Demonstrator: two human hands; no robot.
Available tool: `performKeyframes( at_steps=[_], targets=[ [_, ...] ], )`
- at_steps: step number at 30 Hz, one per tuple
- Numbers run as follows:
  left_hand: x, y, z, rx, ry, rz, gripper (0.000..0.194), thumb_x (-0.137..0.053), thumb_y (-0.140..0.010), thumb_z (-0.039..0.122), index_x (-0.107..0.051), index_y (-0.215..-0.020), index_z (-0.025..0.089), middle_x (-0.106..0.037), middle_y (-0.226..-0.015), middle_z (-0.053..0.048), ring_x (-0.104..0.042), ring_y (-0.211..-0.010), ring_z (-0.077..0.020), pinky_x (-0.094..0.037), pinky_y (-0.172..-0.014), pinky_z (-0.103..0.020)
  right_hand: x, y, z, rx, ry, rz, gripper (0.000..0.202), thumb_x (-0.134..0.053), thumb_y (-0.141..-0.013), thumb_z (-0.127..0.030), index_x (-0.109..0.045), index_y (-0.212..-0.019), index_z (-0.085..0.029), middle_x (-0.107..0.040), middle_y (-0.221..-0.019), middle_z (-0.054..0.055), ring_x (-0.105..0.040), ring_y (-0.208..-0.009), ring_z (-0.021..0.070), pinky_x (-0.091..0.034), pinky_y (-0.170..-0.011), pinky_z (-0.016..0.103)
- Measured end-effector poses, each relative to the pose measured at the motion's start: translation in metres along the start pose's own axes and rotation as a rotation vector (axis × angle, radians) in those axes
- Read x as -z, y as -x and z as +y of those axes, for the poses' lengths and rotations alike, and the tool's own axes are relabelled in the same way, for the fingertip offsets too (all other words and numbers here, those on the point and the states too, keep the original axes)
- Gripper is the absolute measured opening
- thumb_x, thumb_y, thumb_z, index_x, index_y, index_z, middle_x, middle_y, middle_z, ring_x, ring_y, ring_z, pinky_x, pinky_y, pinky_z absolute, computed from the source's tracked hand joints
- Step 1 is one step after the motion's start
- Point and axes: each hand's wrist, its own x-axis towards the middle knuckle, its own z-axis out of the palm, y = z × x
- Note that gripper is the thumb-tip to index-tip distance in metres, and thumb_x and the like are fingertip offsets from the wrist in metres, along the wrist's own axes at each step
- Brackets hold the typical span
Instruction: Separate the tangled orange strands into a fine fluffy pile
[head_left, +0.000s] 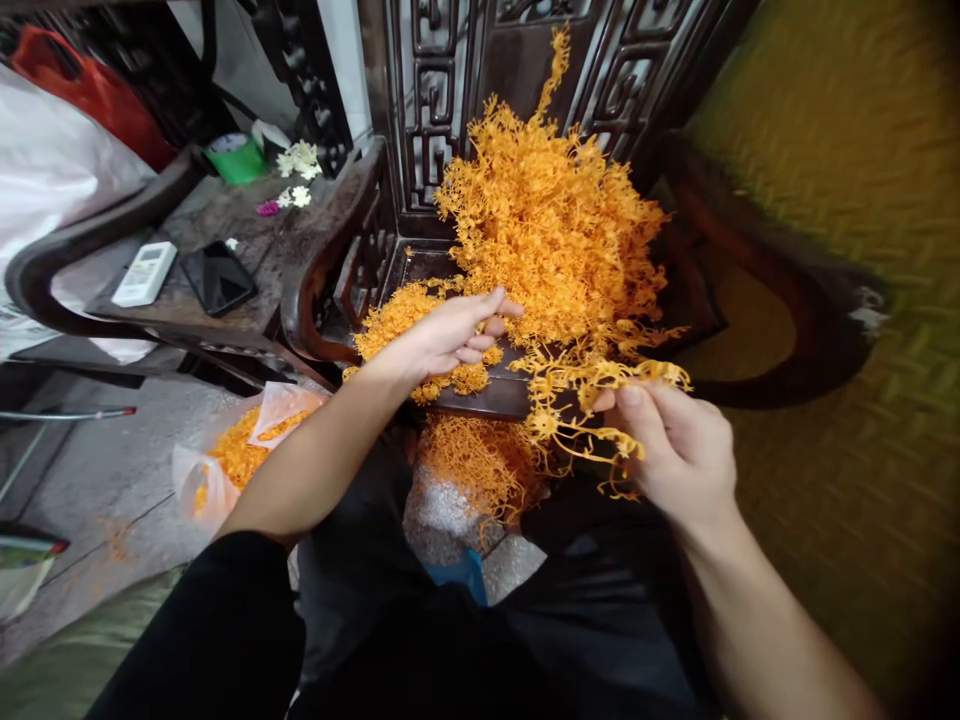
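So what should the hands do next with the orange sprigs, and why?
Probably pull the right hand back: its fingers pinch a sprig tangled with the orange pile, while the open left hand rests on the pile.

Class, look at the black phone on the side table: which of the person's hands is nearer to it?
Left. The left hand reaches over the chair seat, right of the phone; the right hand is farther right.

both arms reach forward, bare from the elbow down, with a dark sleeve on the upper left arm. the left hand (pixel 454 335) lies stretched out, palm down, fingers loosely extended and slightly curled. the right hand (pixel 675 450) is closed in a pinch, thumb pressed against the fingers, wrist bent slightly inward.
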Motion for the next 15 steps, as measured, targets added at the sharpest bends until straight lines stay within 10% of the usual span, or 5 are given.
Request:
performKeyframes(
  at_steps=[5, 15],
  targets=[
    [-0.026, 0.004, -0.015, 0.261, -0.167, -0.011, 0.068, -0.047, -0.091, 0.082, -0.063, -0.095, 0.017, -0.043, -0.062, 0.002, -0.018, -0.042, -0.0032, -0.003, -0.042, -0.022, -0.001, -0.004, -0.002, 0.079, 0.053, 0.009, 0.028, -0.055, -0.104, -0.023, -0.073, -0.083, -0.02, -0.058, -0.054, -0.004, -0.053, -0.043, 0.0087, -0.04, -0.045, 0.021],
    [-0.025, -0.005, -0.031, -0.42, -0.591, 0.353, 0.042, -0.058, -0.099, 0.054, -0.044, -0.075, 0.023, -0.045, -0.062, 0.004, -0.04, -0.056, -0.0107, -0.032, -0.054, -0.027, -0.01, -0.001, -0.008, 0.3, 0.217, 0.016, 0.023, -0.057, -0.097, -0.013, -0.073, -0.082, -0.021, -0.072, -0.061, 0.003, -0.062, -0.043, 0.0151, -0.047, -0.047, 0.027]
  ],
)
